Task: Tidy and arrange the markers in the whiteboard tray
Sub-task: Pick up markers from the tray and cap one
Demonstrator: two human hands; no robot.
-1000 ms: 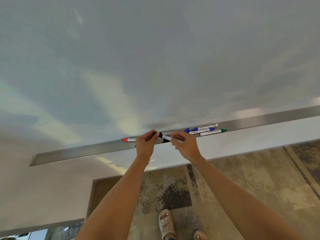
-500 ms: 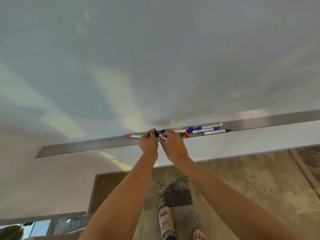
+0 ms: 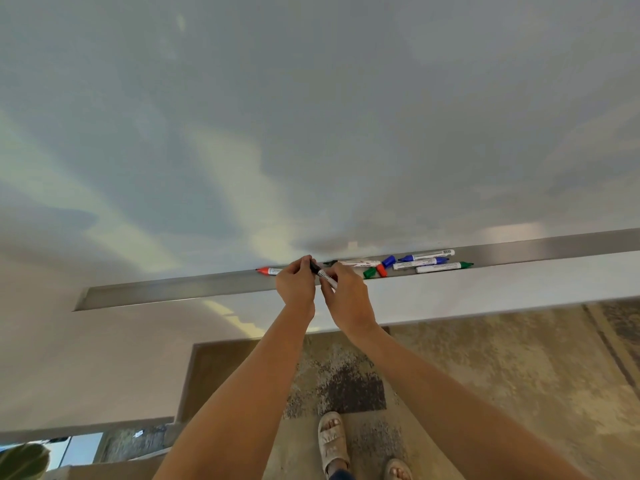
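A long metal whiteboard tray (image 3: 173, 292) runs across the view. Over its middle, my left hand (image 3: 295, 284) pinches the black cap end of a black marker (image 3: 322, 273), and my right hand (image 3: 348, 294) grips its white barrel. A red marker (image 3: 268, 270) lies in the tray left of my hands. To the right lie an uncapped marker (image 3: 356, 262), loose blue (image 3: 388, 261), red (image 3: 381, 270) and green (image 3: 369, 273) caps, two blue markers (image 3: 427, 255) and a green marker (image 3: 443, 267).
The whiteboard (image 3: 311, 116) fills the upper view. Below the tray is a white wall band, then patterned carpet (image 3: 485, 368). My sandalled feet (image 3: 332, 441) stand close to the wall. A plant leaf (image 3: 20, 460) shows at the bottom left.
My hands came together from slightly apart and now meet on the black marker, cap against barrel. The view shifted a little, revealing loose caps to the right.
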